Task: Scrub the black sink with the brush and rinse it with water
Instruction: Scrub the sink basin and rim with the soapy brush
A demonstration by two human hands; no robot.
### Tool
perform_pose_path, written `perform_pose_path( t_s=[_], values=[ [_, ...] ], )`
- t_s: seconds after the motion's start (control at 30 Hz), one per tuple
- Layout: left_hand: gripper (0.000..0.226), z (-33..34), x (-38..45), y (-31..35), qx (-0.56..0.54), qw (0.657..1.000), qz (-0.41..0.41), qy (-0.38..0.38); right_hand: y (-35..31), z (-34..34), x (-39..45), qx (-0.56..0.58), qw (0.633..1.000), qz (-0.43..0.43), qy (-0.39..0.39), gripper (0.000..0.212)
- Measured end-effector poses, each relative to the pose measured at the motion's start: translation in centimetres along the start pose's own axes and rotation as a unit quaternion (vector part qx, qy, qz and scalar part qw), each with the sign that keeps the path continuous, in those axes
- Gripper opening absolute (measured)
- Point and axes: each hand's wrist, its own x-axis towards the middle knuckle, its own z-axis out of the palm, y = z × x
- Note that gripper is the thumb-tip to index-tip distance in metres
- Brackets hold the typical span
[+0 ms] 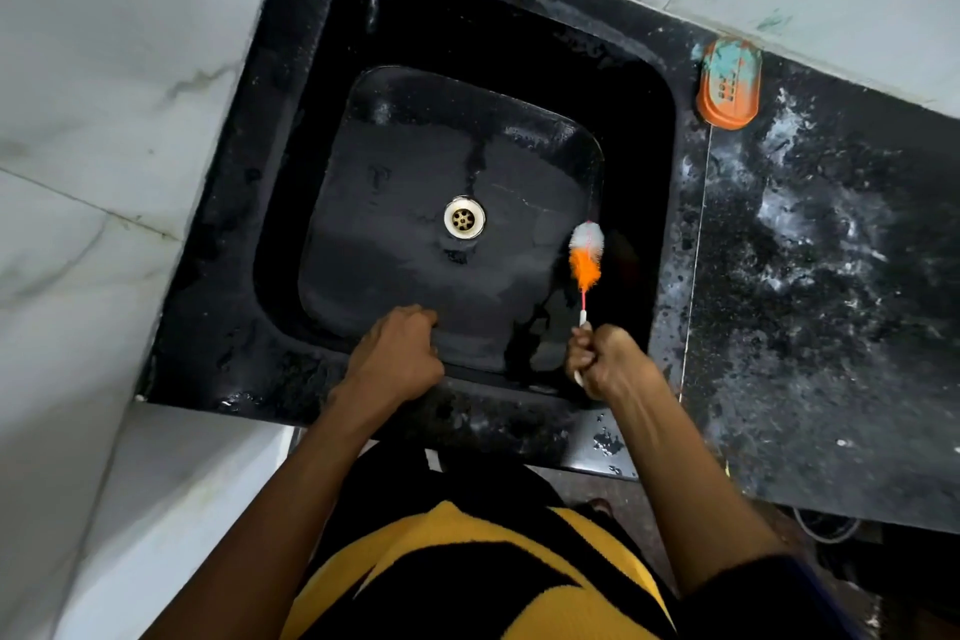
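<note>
Plainly a light tool: brush (586, 257) has a thin white-and-red handle and a fluffy white-to-orange head, soft bristles, little weight. Right hand (605, 363) grips it, fingers curled round the white handle end, low near the sink's front edge. Bristle head sits inside the black sink (395, 161), against the right side of the basin floor where it meets the wall, right of the brass drain (464, 217).

Left hand (397, 353) rests fisted on the sink's front rim, fingers curled, holding nothing that shows; likely bracing.

Judgement: handle looks slender and probably flexes under pressure, so a hold nearer the head would give firmer scrubbing. Basin is wet and glossy; a wet handle may slip. Soft head should bend into corners.

Orange soap dish (728, 83) sits on the speckled surface (821, 276), well apart from the brush.
</note>
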Motion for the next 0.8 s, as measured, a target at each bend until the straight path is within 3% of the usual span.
perform_pose_path(
  t_s=[0.07,0.1,0.13,0.2,0.37,0.43,0.6,0.7,0.8],
  values=[
    [0.034,0.0,0.0,0.1,0.007,1.0,0.001,-0.005,0.0,1.3,-0.9,-0.043,0.996,-0.059,0.048,0.034],
    [0.035,-0.1,0.1,0.1,0.01,1.0,0.003,-0.006,-0.5,1.9,-1.2,-0.127,0.979,-0.122,0.106,0.028],
    [0.035,-0.1,0.1,0.0,0.009,1.0,0.004,-0.004,-1.2,2.4,-1.5,-0.248,0.932,-0.188,0.184,0.023],
    [0.034,-0.2,0.1,-0.1,0.006,1.0,0.006,-0.001,-2.7,2.5,-2.1,-0.463,0.794,-0.269,0.288,0.031],
    [0.031,-0.1,-0.2,-0.2,0.003,1.0,0.018,0.005,-4.7,3.0,-3.5,-0.746,0.495,-0.332,0.297,0.029],
    [0.031,-0.1,-0.2,-0.2,0.004,1.0,0.018,0.004,-3.8,3.2,-3.6,-0.809,0.404,-0.328,0.273,0.03],
    [0.031,-0.2,-0.3,-0.1,0.002,1.0,0.022,0.014,2.2,1.8,-2.5,-0.918,0.259,-0.239,0.184,0.03],
    [0.031,-0.2,-0.5,-0.1,-0.002,0.999,0.024,0.023,3.0,2.7,-5.6,-0.952,0.193,-0.217,0.096,0.031],
    [0.03,-0.1,-0.5,-0.2,-0.002,0.999,0.024,0.024,1.8,4.2,-9.8,-0.962,0.192,-0.191,0.024,0.032]
  ],
)
